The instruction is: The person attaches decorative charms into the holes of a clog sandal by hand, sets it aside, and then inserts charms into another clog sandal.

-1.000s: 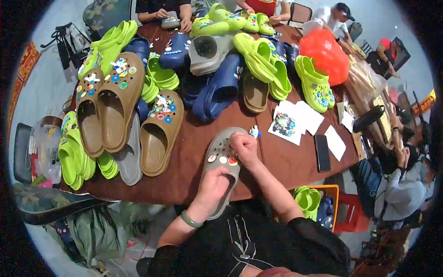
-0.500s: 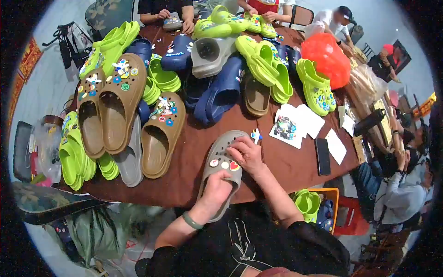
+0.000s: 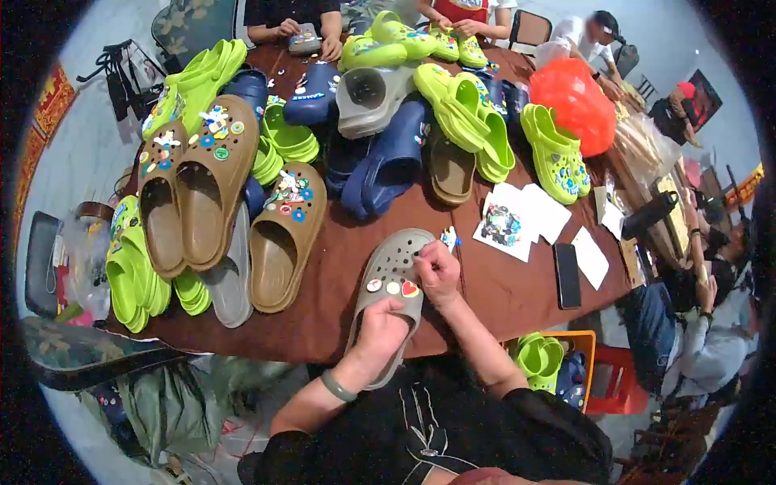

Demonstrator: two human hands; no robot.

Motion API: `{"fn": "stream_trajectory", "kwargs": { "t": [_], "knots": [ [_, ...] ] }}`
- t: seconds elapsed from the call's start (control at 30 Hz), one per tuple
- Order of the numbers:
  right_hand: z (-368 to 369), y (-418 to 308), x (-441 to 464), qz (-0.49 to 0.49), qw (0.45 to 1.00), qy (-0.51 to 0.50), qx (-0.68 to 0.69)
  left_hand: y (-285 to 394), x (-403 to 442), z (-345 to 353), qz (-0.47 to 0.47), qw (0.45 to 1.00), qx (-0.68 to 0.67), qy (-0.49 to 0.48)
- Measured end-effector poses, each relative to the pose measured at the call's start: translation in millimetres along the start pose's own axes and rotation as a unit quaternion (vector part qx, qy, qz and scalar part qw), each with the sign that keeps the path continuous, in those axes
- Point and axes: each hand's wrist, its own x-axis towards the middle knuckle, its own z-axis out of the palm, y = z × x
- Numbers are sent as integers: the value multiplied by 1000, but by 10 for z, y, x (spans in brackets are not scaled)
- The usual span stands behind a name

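Note:
My left hand (image 3: 380,333) grips a grey clog (image 3: 396,255) at its opening, thumb on top and fingers inside. Three round charms, one with a red heart (image 3: 410,288), sit across the clog's upper. Over the clog's right edge is my right hand (image 3: 438,271), fingers curled in a pinch; whatever they hold is too small to name. A small white-and-blue charm (image 3: 449,237) lies just beyond that hand. Brown clogs with charms (image 3: 284,242) stand to the left. White papers (image 3: 505,222), one bearing a pile of small charms, lie to the right.
Green clogs (image 3: 554,153), navy clogs (image 3: 388,166) and a clear grey one (image 3: 368,97) are heaped at the back. A red plastic bag (image 3: 572,105) and a black phone (image 3: 567,276) are on the right. Co-workers' hands handle clogs across the table. An orange crate (image 3: 592,347) stands below.
My right hand has lifted from the grey clog's upper, shifted slightly right, and its fingers have curled together. My left hand keeps its hold on the clog.

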Motion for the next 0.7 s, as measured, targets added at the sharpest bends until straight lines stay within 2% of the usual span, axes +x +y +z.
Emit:
{"fn": "stream_trajectory", "kwargs": {
  "t": [0.07, 0.17, 0.23, 0.27, 0.33, 0.4, 0.43, 0.47, 0.5, 0.57, 0.67, 0.7],
  "knots": [
    [30, -37, -16, 78, 992, 61, 72, 7, -6, 6, -14, 1000, 3, 21],
    [-87, 0, -28, 199, 976, 75, 44, 22, -17, 3, 14, 999, 28, -41],
    [-159, 58, 68, 153, 984, 81, -38, 51, 2, 88, 35, 995, 64, -61],
    [-155, 14, 138, 177, 977, 98, -64, 53, -10, 103, 43, 994, 80, -60],
    [-266, 323, 79, 111, 982, 53, -145, 56, 25, 25, 55, 988, 127, -64],
    [-309, 384, 35, 200, 957, 3, -211, 45, 19, 14, 65, 988, 126, -63],
    [-337, 423, 19, 214, 946, -14, -244, 47, 32, 13, 70, 986, 135, -65],
    [-328, 433, 6, 189, 947, -2, -258, 52, 24, -25, 68, 984, 145, -77],
    [-351, 372, 56, 140, 956, -32, -254, 60, 17, -53, 69, 981, 156, -93],
    [-347, 352, 84, 26, 962, -5, -273, 58, -48, 10, 76, 978, 173, -89],
    [-345, 1, 89, 95, 985, -24, -141, 58, -53, 16, 76, 978, 177, -75],
    [-311, -132, 74, 91, 987, -42, -126, 57, -49, 9, 74, 980, 174, -68]
  ]
}}
